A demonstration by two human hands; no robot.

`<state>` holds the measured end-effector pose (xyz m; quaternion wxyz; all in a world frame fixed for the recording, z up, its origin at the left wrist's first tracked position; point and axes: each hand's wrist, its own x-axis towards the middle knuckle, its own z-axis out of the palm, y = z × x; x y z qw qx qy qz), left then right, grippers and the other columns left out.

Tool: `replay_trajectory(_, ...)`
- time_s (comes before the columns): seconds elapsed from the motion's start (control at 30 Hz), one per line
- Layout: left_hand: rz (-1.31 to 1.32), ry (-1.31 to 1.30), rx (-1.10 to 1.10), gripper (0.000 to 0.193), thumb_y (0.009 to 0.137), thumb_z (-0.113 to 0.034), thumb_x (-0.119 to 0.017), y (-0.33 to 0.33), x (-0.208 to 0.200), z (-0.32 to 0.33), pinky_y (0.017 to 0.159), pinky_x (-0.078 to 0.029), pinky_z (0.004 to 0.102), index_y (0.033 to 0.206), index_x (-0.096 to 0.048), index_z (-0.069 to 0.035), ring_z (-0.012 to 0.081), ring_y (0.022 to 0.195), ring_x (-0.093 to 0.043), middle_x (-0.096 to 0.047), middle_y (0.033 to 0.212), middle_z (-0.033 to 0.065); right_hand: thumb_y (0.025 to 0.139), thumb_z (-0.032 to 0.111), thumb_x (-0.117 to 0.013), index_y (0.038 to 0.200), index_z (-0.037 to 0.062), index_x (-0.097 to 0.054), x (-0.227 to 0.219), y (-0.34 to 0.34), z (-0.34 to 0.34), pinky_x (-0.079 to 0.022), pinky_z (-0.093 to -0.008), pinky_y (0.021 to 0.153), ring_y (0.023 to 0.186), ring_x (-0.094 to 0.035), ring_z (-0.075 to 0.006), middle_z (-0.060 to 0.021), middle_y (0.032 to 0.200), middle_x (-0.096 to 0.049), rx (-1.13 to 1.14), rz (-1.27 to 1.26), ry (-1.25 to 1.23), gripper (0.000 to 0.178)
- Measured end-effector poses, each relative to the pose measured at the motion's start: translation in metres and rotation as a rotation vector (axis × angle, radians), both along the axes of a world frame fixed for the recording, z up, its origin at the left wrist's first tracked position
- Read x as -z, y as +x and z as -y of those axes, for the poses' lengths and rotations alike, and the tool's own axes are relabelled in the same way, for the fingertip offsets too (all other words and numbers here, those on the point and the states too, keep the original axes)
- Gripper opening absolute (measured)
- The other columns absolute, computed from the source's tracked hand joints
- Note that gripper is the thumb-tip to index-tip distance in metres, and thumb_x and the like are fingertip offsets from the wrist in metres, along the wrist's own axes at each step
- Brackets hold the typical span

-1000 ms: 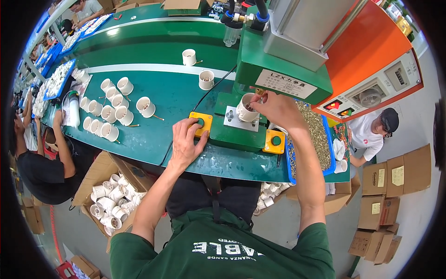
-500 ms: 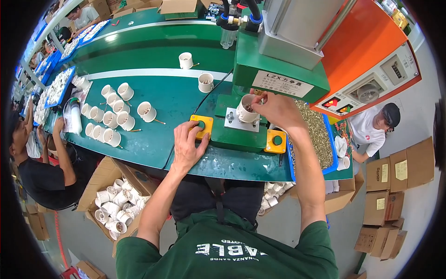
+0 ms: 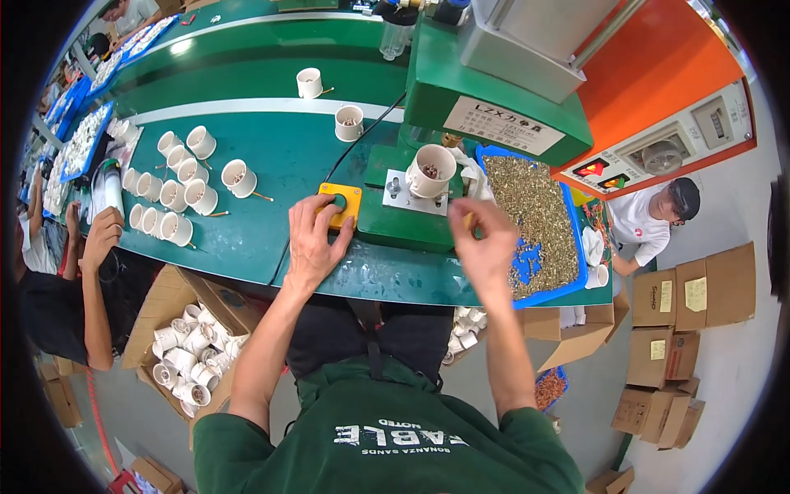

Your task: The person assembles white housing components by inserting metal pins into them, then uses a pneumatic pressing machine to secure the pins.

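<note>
My left hand (image 3: 311, 247) rests on a yellow button box (image 3: 352, 202), fingers spread. Its fingertips are by the green push button (image 3: 338, 202). My right hand (image 3: 487, 251) is blurred at the right side of the press base, with a bit of yellow showing between its fingers; whether it holds anything cannot be made out. A white round cup-shaped part (image 3: 432, 183) stands upright on the metal plate (image 3: 397, 198) of the green press (image 3: 448, 78), with small brass-coloured pieces inside. No hand touches that cup.
Several white cups (image 3: 200, 198) with wires stand on the green table to the left. A blue tray (image 3: 576, 222) of small metal pieces lies right of the press. Below the table edge is a carton (image 3: 156, 317) of white cups. Co-workers sit at both sides.
My right hand has left the cup on the press and come down toward me, to the right side of the base. My left hand stays on its button box. The whole view has shifted slightly.
</note>
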<state>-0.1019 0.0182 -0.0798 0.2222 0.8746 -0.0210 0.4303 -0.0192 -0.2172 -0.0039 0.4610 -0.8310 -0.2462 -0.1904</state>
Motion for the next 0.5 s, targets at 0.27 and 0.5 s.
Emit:
replay_trajectory(0.27, -0.016, -0.023, -0.002, 0.033, 0.075, -0.007, -0.077, 0.000, 0.002, 0.002, 0.084, -0.043, 0.0413, 0.102, -0.059, -0.005, 0.0320, 0.101, -0.056, -0.057, 0.111, 0.0137, 0.078, 0.006, -0.077, 0.096, 0.0052, -0.074, 0.038, -0.012, -0.040, -0.039, -0.0279, 0.048, 0.052, -0.048, -0.0128, -0.0043, 0.067, -0.054, 0.040, 0.021, -0.007, 0.018)
replay_trajectory(0.5, -0.023, -0.028, -0.001, 0.032, 0.076, -0.008, -0.077, -0.001, 0.002, 0.003, 0.084, -0.043, 0.0412, 0.102, -0.059, -0.005, 0.0318, 0.100, -0.056, -0.057, 0.111, 0.0136, 0.079, 0.009, -0.077, 0.096, 0.0056, -0.074, 0.042, -0.007, -0.044, -0.042, -0.0297, 0.051, 0.055, -0.051, -0.0146, -0.0051, 0.069, -0.055, 0.035, -0.022, -0.057, 0.018)
